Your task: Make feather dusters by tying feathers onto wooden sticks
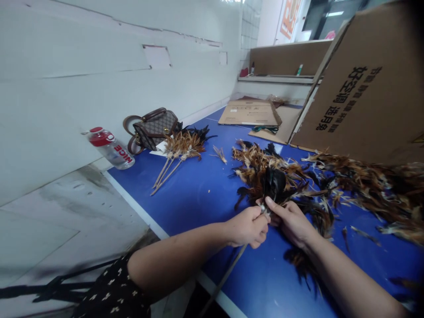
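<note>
Left hand [248, 226] closed in a fist round the upper part of a thin stick [225, 277]; right hand [293, 219] closed, thumb uppermost, at the base of a tuft of dark feathers [274, 181], the two hands touching or nearly so; a whitish patch shows between them, too small to tell whether down or binding. Should either grip slacken, the tuft would probably twist or shed at its base; the stick slants down across the near edge of the surface [172, 194], so a knock to its lower part could turn the whole piece. Just beyond the hands, and under the right forearm, lie loose feathers [255, 161]; being light, they could be dragged along by a sleeve or wrist, or scattered by a draught. To the far left rest three feather-headed sticks [185, 145], near a handbag [155, 126]; a bottle [111, 150] is close to the left edge, where a wide elbow might tip it; at the far right a cardboard panel [367, 84] stands beside more feathers and, if toppled, could crush them.
</note>
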Demonstrator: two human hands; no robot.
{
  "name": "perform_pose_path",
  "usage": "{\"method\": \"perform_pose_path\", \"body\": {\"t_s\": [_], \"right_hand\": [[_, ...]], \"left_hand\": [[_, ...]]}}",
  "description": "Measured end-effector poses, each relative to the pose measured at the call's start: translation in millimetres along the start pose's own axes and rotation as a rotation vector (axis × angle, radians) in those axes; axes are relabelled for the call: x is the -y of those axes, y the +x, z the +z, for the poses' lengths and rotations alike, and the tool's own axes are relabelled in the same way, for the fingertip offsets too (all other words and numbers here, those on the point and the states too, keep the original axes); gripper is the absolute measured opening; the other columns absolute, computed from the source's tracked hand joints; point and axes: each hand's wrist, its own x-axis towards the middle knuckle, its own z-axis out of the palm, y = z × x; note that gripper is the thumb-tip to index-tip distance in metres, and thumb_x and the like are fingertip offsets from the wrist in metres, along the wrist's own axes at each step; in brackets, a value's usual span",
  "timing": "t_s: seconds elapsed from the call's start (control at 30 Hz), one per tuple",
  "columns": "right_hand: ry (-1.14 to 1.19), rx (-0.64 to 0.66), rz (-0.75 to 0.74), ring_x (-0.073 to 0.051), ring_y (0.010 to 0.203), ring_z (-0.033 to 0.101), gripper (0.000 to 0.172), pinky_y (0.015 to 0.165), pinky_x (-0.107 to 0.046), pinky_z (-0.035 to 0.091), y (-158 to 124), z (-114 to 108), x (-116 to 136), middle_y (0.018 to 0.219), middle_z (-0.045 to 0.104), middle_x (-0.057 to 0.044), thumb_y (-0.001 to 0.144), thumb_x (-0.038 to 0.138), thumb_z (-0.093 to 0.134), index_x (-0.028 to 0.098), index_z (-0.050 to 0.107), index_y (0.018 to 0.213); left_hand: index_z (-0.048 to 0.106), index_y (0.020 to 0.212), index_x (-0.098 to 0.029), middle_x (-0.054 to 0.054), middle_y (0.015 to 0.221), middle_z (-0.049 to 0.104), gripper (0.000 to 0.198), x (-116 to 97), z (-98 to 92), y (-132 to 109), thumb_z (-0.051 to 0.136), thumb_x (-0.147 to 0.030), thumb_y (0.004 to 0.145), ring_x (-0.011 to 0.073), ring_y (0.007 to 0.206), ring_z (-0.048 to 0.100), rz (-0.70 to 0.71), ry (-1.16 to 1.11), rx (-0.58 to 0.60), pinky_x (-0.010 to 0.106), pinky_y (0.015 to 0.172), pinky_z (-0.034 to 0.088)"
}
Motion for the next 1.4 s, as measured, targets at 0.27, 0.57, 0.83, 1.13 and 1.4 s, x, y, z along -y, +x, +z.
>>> {"method": "perform_pose_path", "body": {"t_s": [0.27,0.57,0.83,1.13,1.4], "right_hand": [[0.212,0.19,0.045,-0.011,0.059,0.035,0.055,0.058,-0.03,0.033,1.0,-15.4,0.8,0.059,0.039,0.003,0.083,0.056,0.091,0.017,0.063,0.057],[0.129,0.034,0.079,-0.014,0.063,0.043,0.059,0.068,-0.034,0.043,5.7,-13.5,-8.2,0.057,0.049,0.001,0.071,0.068,0.095,0.018,0.066,0.059],[0.101,-0.036,0.031,-0.016,0.062,0.051,0.054,0.064,-0.033,0.048,6.8,-11.4,-8.4,0.06,0.059,-0.002,0.067,0.067,0.098,0.018,0.075,0.064],[0.098,-0.005,0.037,-0.023,0.076,0.065,0.05,0.084,-0.039,0.057,6.4,-14.8,-8.4,0.072,0.071,-0.007,0.069,0.065,0.098,0.018,0.08,0.071],[0.166,-0.026,0.141,-0.015,0.065,0.055,0.056,0.062,-0.029,0.047,6.6,-9.4,-7.7,0.068,0.067,-0.004,0.06,0.063,0.102,0.015,0.079,0.074]], "left_hand": [[0.052,0.106,-0.023,-0.009,0.073,0.033,0.023,-17.3,2.0,-8.1,0.059,-0.045,0.102,0.0054,0.049,0.024,-0.023,-0.137,0.187,0.018,0.048,0.016],[0.052,0.106,-0.023,-0.009,0.074,0.032,0.023,-13.0,-0.1,-3.9,0.06,-0.044,0.102,0.0055,0.049,0.025,-0.021,-0.175,0.192,0.018,0.047,0.018],[0.051,0.103,-0.021,-0.005,0.081,0.04,0.04,-10.6,-7.1,-1.4,0.071,-0.056,0.098,0.0054,0.056,0.03,-0.019,-0.33,0.287,0.02,0.052,0.021],[0.061,0.106,-0.017,-0.005,0.079,0.037,0.04,-14.1,-9.7,-5.2,0.076,-0.053,0.096,0.0053,0.054,0.023,-0.042,-0.377,0.296,0.02,0.051,0.013],[0.049,0.099,-0.022,-0.008,0.075,0.033,0.04,-7.4,-8.2,-2.5,0.075,-0.053,0.096,0.0056,0.052,0.022,-0.029,-0.444,0.243,0.018,0.049,0.013]]}}
